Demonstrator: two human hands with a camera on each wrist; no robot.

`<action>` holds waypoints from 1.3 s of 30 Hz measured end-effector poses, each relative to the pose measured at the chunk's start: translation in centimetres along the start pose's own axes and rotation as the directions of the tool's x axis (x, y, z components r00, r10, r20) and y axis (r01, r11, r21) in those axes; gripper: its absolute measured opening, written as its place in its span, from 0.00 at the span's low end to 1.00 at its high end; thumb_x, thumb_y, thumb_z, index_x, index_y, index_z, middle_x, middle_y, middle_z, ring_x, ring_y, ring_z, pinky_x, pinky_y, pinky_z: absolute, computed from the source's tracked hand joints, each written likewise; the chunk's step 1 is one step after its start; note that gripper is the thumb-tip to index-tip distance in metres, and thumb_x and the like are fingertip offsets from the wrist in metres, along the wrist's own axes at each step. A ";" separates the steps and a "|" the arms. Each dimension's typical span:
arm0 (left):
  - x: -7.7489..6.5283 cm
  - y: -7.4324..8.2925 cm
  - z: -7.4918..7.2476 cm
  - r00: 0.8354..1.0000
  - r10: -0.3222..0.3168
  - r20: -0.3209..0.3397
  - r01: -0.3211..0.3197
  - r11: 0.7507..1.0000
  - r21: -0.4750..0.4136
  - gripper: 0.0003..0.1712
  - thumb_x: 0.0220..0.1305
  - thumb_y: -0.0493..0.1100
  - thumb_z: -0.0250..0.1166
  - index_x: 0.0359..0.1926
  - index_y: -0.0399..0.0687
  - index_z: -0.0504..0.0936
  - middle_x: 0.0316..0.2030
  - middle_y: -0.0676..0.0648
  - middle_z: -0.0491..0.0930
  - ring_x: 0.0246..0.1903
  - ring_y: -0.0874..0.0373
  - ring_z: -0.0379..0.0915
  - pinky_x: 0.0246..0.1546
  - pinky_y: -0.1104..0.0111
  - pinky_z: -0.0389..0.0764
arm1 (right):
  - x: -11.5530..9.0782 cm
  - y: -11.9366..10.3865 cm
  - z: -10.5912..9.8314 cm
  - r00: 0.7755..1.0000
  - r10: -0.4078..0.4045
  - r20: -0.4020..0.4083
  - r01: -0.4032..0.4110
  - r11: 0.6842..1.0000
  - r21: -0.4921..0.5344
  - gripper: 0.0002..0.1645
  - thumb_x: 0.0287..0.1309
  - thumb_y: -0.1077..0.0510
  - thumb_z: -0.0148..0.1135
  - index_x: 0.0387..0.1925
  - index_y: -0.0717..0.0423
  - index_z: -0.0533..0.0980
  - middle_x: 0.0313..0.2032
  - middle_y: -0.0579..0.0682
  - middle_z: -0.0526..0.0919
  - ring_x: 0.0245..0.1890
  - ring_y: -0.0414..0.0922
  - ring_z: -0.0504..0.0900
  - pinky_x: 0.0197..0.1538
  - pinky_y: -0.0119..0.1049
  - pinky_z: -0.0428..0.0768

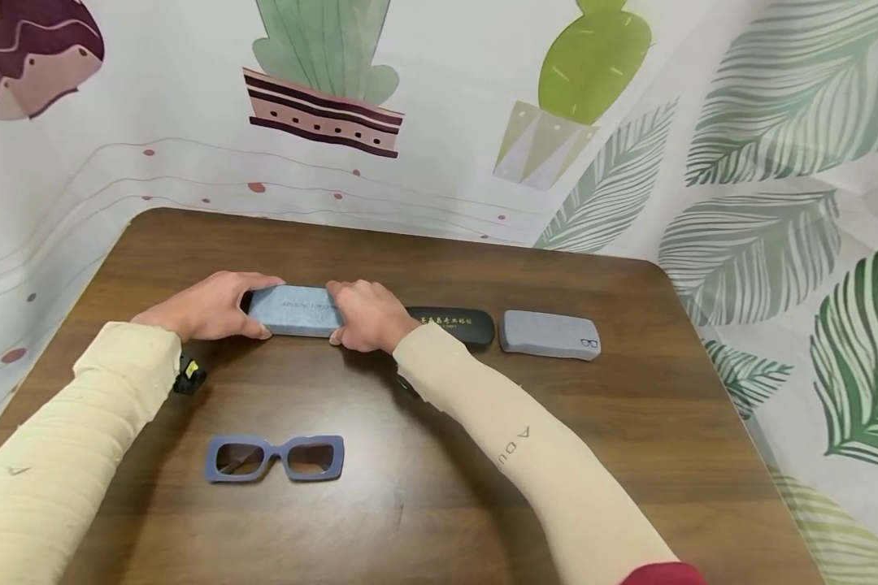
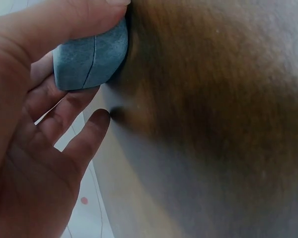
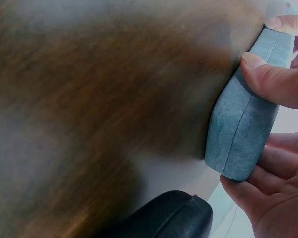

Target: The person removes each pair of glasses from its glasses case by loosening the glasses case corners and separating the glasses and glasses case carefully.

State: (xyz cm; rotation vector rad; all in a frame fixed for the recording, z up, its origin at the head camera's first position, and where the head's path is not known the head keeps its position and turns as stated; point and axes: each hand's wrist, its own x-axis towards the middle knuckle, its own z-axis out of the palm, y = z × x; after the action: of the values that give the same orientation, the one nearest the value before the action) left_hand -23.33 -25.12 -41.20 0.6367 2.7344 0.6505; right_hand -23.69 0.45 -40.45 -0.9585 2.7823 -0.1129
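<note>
A light blue glasses case (image 1: pixel 296 310) lies closed at the back left of the wooden table, with faint lettering on its top. My left hand (image 1: pixel 212 309) grips its left end between thumb and fingers, while my right hand (image 1: pixel 371 315) holds the right end the same way. Seen from the left wrist, the case (image 2: pixel 92 62) shows a thin seam under the thumb. In the right wrist view that seam runs along the whole case (image 3: pixel 241 124), with the thumb on its near side. Blue-framed sunglasses (image 1: pixel 275 450) lie in front, lenses facing me.
Just right of my right hand is a black glasses case (image 1: pixel 468 329) with gold lettering, partly hidden by that hand. Beyond it lies a grey glasses case (image 1: pixel 545 334) with a small glasses print. A patterned cloth (image 1: pixel 446 73) hangs behind the table (image 1: pixel 439 487).
</note>
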 end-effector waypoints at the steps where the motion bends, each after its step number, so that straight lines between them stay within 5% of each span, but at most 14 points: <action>1: 0.0 0.0 0.0 1.000 -0.005 0.001 0.005 1.000 -0.005 0.49 0.53 0.46 0.81 0.73 0.38 0.70 0.68 0.29 0.74 0.61 0.38 0.74 0.61 0.42 0.74 | 0.0 0.1 0.0 1.000 -0.005 -0.009 0.005 1.000 0.001 0.34 0.61 0.45 0.73 0.62 0.55 0.72 0.52 0.46 0.85 0.45 0.43 0.83 0.55 0.37 0.82; 15: 0.2 0.3 0.0 1.000 -0.020 0.006 0.020 1.000 -0.011 0.49 0.54 0.45 0.80 0.74 0.38 0.69 0.70 0.28 0.71 0.65 0.35 0.72 0.65 0.40 0.71 | -0.1 0.5 0.1 0.999 -0.040 -0.015 0.039 0.998 -0.038 0.39 0.63 0.43 0.71 0.67 0.59 0.70 0.59 0.49 0.82 0.52 0.45 0.83 0.62 0.38 0.79; 25: 0.2 0.7 -0.1 0.999 -0.049 0.022 0.049 0.999 -0.006 0.50 0.54 0.45 0.81 0.75 0.38 0.68 0.69 0.27 0.71 0.64 0.35 0.72 0.65 0.39 0.71 | -0.4 0.5 0.6 0.998 -0.053 -0.014 0.053 0.998 -0.019 0.46 0.66 0.42 0.68 0.75 0.61 0.64 0.73 0.53 0.72 0.72 0.47 0.74 0.74 0.38 0.71; 34: 0.4 1.0 -0.3 0.997 -0.077 0.022 0.077 0.997 0.024 0.59 0.48 0.46 0.84 0.77 0.36 0.64 0.70 0.25 0.70 0.66 0.32 0.71 0.67 0.39 0.71 | -1.1 1.0 0.2 0.998 -0.070 0.001 0.070 0.997 0.013 0.54 0.65 0.36 0.67 0.80 0.59 0.57 0.80 0.55 0.61 0.82 0.50 0.57 0.81 0.40 0.59; 39: 0.4 1.4 -0.1 0.998 -0.056 0.022 0.056 0.998 0.000 0.70 0.46 0.52 0.85 0.81 0.37 0.53 0.75 0.25 0.62 0.73 0.29 0.59 0.71 0.37 0.64 | -1.5 1.4 -0.5 0.997 -0.076 0.002 0.076 0.997 0.022 0.54 0.65 0.37 0.68 0.80 0.58 0.57 0.81 0.55 0.59 0.83 0.49 0.54 0.82 0.39 0.57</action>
State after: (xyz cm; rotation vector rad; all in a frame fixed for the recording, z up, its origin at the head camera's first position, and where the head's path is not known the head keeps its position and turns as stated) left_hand -23.22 -23.90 -40.52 0.5613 2.7209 0.6273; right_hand -23.45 2.51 -39.92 -1.0586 2.7366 -0.1530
